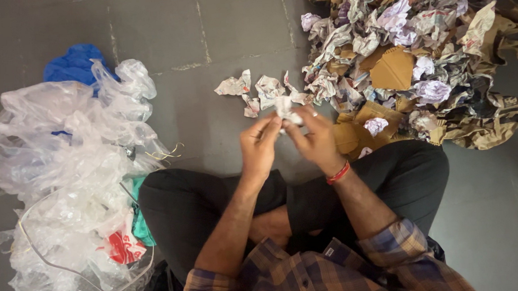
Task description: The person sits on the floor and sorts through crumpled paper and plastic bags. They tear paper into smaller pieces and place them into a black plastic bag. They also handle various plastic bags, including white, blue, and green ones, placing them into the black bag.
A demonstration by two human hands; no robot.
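I sit cross-legged on a grey tiled floor. My left hand [259, 144] and my right hand [315, 138] meet in front of me, both pinching a small crumpled piece of white paper [287, 109] between the fingertips. A red thread band circles my right wrist. Just beyond the hands, several loose crumpled paper scraps [251, 92] lie on the floor.
A large heap of crumpled paper and brown cardboard pieces [410, 63] fills the upper right. A pile of clear plastic bags and wrap [68, 171] lies at the left, with a blue bag [72, 63] behind it. My knees in dark trousers [186, 207] spread to both sides.
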